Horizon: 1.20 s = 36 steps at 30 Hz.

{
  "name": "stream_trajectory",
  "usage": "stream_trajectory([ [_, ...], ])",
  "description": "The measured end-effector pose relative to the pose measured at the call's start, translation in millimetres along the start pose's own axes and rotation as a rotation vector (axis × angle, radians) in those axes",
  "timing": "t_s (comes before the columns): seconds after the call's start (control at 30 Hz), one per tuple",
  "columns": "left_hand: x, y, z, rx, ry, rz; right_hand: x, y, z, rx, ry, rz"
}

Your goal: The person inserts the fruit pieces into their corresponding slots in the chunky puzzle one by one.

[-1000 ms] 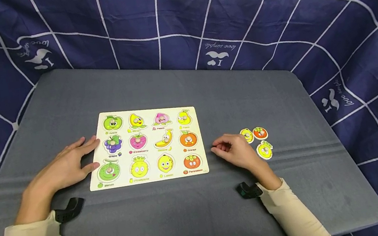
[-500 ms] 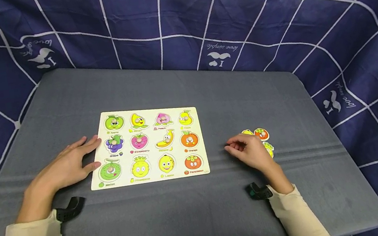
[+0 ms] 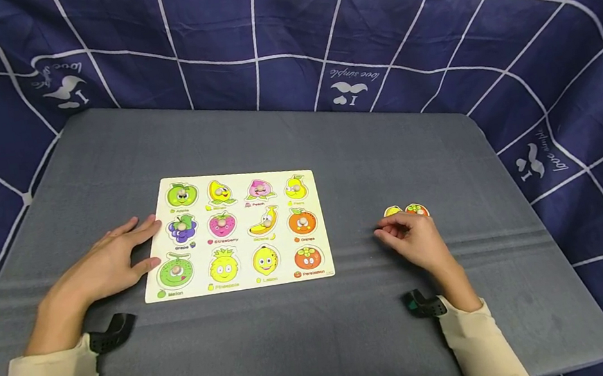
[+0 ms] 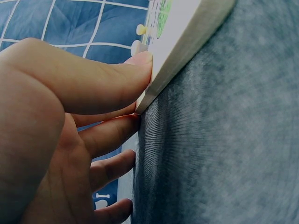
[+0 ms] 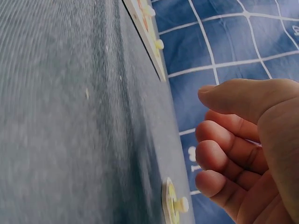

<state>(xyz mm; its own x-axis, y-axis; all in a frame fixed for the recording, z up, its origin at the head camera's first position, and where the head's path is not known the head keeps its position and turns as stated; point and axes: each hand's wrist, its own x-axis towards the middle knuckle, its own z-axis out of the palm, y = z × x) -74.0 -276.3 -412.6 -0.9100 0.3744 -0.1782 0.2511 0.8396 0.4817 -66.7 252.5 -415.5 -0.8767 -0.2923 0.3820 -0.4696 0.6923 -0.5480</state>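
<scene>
A cream wooden fruit puzzle board (image 3: 238, 236) lies flat, with knobs on most of its fruit pictures; the pineapple, lemon and persimmon pictures show none. My left hand (image 3: 99, 264) rests at its left edge, fingers extended. In the left wrist view the thumb (image 4: 112, 84) touches the board's edge. To the board's right, my right hand (image 3: 414, 239) hovers with loosely curled fingers and holds nothing. Just beyond it lie a yellow puzzle piece (image 3: 391, 209) and a red persimmon piece (image 3: 418, 208), both partly covered by the hand. The right wrist view shows one knobbed yellow piece (image 5: 171, 203) below the fingers.
Grey cloth covers the table (image 3: 301, 344). A dark blue curtain (image 3: 300, 25) with white grid lines hangs behind and at both sides. A black wrist mount (image 3: 112, 333) sits on the left wrist, another mount (image 3: 424, 304) on the right.
My right hand has moved right, away from the board and over toward the loose pieces, covering the pineapple piece seen earlier. My left hand stays at the board's edge.
</scene>
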Motion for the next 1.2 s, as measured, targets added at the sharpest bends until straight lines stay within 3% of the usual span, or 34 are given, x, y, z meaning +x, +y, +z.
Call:
stream_trajectory([
  [0.47,-0.4,1.3,-1.0,-0.003,-0.004,-0.007,-10,15,-12.8,-0.052,0.056,0.033],
  [0.87,0.9,0.1,-0.6,0.001,-0.004,-0.003,-24,25,-25.6,-0.072,0.097,0.173],
  [1.2,0.5,0.9,-0.4,0.006,-0.005,-0.004,-36,34,-34.1,-0.094,0.133,0.208],
])
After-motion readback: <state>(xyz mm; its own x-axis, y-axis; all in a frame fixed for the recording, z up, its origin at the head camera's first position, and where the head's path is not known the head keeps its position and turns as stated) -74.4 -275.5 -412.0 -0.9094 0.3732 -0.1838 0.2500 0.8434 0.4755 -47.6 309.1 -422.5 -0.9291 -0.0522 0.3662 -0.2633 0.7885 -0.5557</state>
